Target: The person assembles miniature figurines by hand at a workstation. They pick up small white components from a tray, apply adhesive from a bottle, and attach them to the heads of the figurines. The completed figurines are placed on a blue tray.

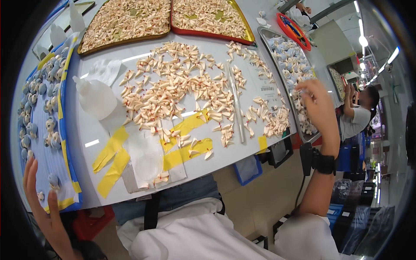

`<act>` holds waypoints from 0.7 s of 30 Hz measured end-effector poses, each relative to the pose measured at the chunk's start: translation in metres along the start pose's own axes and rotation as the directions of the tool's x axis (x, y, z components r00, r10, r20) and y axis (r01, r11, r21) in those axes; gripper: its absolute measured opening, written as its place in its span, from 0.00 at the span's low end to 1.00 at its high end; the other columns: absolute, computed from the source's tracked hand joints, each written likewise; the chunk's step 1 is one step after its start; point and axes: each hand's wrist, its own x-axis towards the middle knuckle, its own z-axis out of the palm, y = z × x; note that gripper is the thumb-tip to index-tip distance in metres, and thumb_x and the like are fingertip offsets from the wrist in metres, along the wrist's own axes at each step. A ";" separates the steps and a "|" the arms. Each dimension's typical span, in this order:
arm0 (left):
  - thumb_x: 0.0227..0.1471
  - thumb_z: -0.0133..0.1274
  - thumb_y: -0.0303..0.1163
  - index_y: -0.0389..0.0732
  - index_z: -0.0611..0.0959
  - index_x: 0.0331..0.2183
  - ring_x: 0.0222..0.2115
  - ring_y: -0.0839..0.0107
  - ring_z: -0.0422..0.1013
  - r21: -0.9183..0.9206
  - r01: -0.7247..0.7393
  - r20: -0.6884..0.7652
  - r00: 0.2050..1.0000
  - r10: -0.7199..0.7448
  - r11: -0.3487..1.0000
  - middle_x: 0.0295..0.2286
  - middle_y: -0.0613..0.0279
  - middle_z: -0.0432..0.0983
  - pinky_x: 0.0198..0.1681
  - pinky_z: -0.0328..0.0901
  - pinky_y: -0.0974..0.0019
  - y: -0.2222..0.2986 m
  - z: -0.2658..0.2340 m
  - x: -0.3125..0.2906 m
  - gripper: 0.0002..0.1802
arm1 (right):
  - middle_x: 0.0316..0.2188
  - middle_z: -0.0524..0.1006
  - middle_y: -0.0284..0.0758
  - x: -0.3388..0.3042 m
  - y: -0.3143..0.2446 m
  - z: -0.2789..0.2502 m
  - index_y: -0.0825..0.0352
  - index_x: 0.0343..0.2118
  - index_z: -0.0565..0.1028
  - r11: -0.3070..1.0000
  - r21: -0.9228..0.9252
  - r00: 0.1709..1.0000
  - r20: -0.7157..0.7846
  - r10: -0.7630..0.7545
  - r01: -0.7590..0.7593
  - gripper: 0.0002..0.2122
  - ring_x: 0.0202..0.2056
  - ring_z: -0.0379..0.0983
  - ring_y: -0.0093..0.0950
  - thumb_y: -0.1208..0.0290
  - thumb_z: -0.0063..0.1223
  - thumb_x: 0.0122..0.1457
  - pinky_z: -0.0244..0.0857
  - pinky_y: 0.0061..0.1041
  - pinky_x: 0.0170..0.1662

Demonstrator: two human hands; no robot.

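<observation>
My left hand (41,203) is at the left edge, fingers and thumb apart, beside a blue-edged tray (65,173). Just above the thumb tip sits a small blue-and-cream figure (53,181); more such figures stand in rows farther up the tray. On the right, my right hand (320,104) is over a metal tray (308,138) heaped with pale blue and cream pieces (288,56). Its fingers are bent and apart, and I see nothing held in them. Many small cream pointed pieces with red tips (173,86) lie spread across the white table between my hands.
A white squeeze bottle (95,99) stands left of the loose pieces. Two trays full of cream pieces (130,21) line the back. Yellow tape strips (113,173) and a clear rod (235,104) lie on the table (208,173). A person (357,112) sits at the far right.
</observation>
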 end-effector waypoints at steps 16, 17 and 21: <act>0.48 0.42 0.23 0.36 0.71 0.43 0.39 0.72 0.61 -0.291 0.280 0.253 0.945 -0.208 0.915 0.43 0.59 0.65 0.36 0.56 0.73 -0.025 -0.005 -0.013 0.17 | 0.38 0.67 0.43 -0.016 0.050 0.009 0.68 0.43 0.65 0.964 -0.174 0.979 -0.054 0.194 -0.201 0.14 0.39 0.65 0.39 0.70 0.43 0.53 0.59 0.29 0.42; 0.47 0.43 0.22 0.36 0.71 0.43 0.39 0.72 0.62 -0.292 0.249 0.235 0.955 -0.183 0.923 0.43 0.59 0.65 0.36 0.56 0.73 -0.019 -0.004 -0.009 0.17 | 0.40 0.66 0.43 -0.015 0.045 0.012 0.68 0.44 0.65 0.973 -0.123 0.980 -0.038 0.193 -0.197 0.15 0.40 0.64 0.38 0.70 0.43 0.53 0.58 0.28 0.44; 0.45 0.46 0.22 0.36 0.72 0.38 0.36 0.69 0.62 -0.303 0.138 0.165 0.982 -0.091 0.943 0.40 0.58 0.66 0.35 0.57 0.73 -0.006 0.021 0.010 0.14 | 0.45 0.63 0.43 -0.024 0.043 0.003 0.67 0.46 0.64 0.996 -0.041 0.997 -0.033 0.075 -0.076 0.19 0.42 0.64 0.38 0.71 0.46 0.50 0.57 0.30 0.46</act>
